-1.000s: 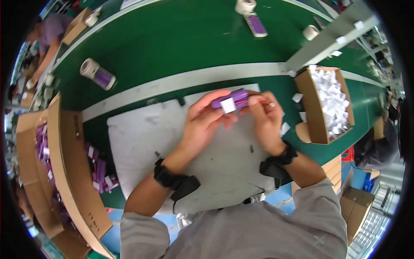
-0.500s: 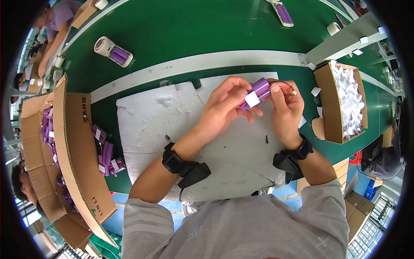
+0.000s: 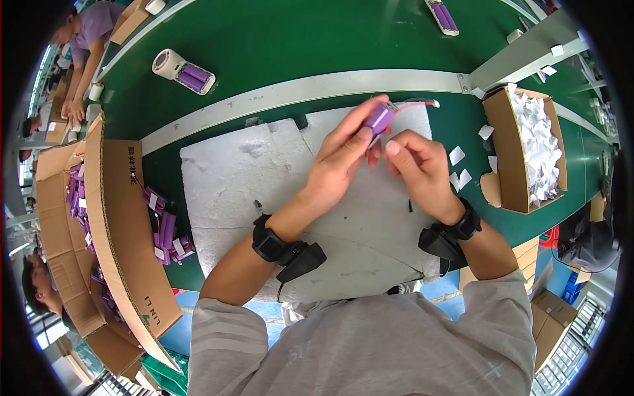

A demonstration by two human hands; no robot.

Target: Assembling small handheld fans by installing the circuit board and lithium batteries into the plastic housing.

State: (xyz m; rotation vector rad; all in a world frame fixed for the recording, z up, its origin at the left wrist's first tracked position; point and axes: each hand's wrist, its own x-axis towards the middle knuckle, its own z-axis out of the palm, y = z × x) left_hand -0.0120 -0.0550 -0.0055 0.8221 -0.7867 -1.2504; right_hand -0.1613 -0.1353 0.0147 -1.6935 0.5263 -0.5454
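Note:
A purple battery pack (image 3: 380, 119) with a red lead and a small white connector is gripped between the thumb and fingers of my left hand (image 3: 341, 153). It is tilted, its wired end pointing up and to the right. Just right of it, my right hand (image 3: 422, 170) is closed with thumb and index finger together, close below the leads. Anything between those fingertips is hidden. Beneath both hands lies a white foam sheet (image 3: 247, 178).
On the left, a cardboard box (image 3: 129, 231) holds purple packs; several more packs (image 3: 166, 228) lie beside it. At right stands a carton (image 3: 515, 178) of white paper pieces, with loose pieces (image 3: 456, 156) nearby. Beyond a grey rail (image 3: 277, 89) sits a white device (image 3: 185, 72) containing purple cells.
The pack has been turned, and its white label no longer shows. My right hand has let go of the wired end and moved down slightly. The leads now extend freely to the upper right.

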